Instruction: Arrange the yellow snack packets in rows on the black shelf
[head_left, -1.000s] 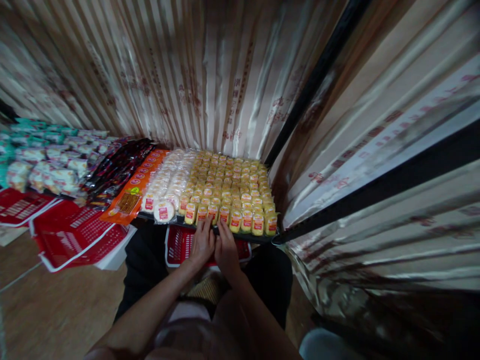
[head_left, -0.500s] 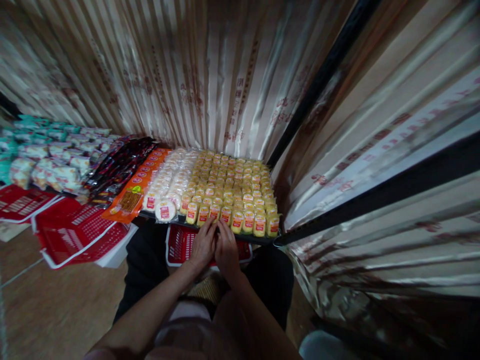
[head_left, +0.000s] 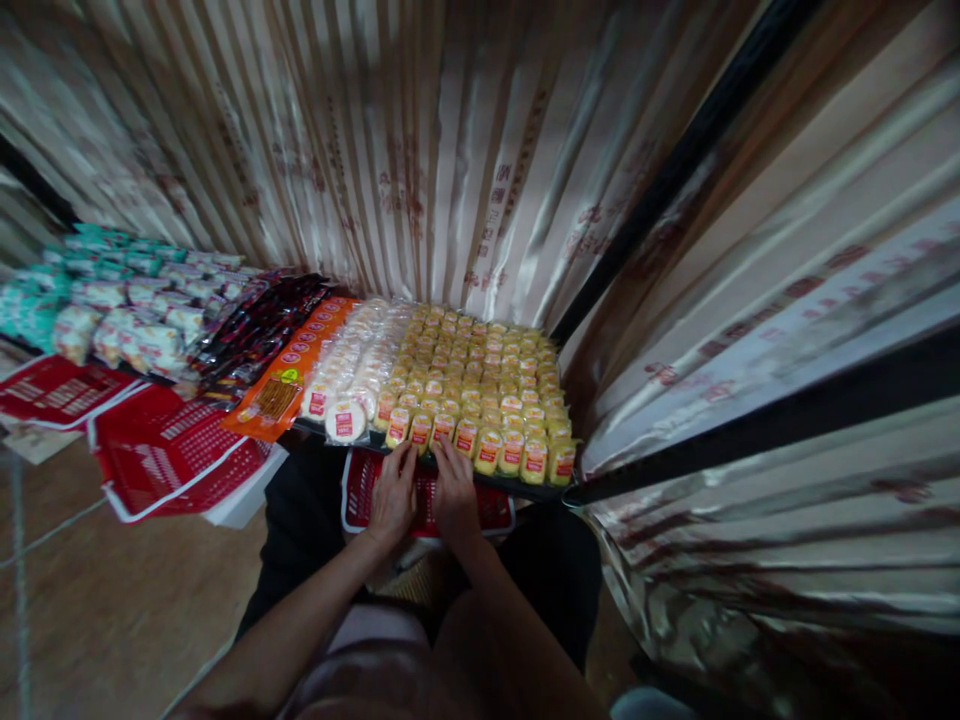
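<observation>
Rows of small yellow wrapped snack packs point(head_left: 480, 385) with red labels fill a dark shelf point(head_left: 525, 486) in front of me. My left hand point(head_left: 393, 495) and my right hand point(head_left: 454, 490) reach side by side to the front row, fingertips touching the nearest packs at the shelf's front edge. The fingers of both hands lie stretched forward, and I see nothing gripped in them. To the left of the yellow packs lie rows of white round packs point(head_left: 349, 365) with red labels.
Orange flat packets point(head_left: 289, 375), dark red-black packets point(head_left: 259, 325) and green-white bags point(head_left: 97, 310) lie further left. Red plastic baskets sit below the shelf point(head_left: 427, 500) and on the floor at left point(head_left: 176, 455). Shiny striped curtains point(head_left: 750, 300) hang behind and to the right.
Both hands have slid slightly apart along the front row of yellow packs. The view has shifted a little to the left and down.
</observation>
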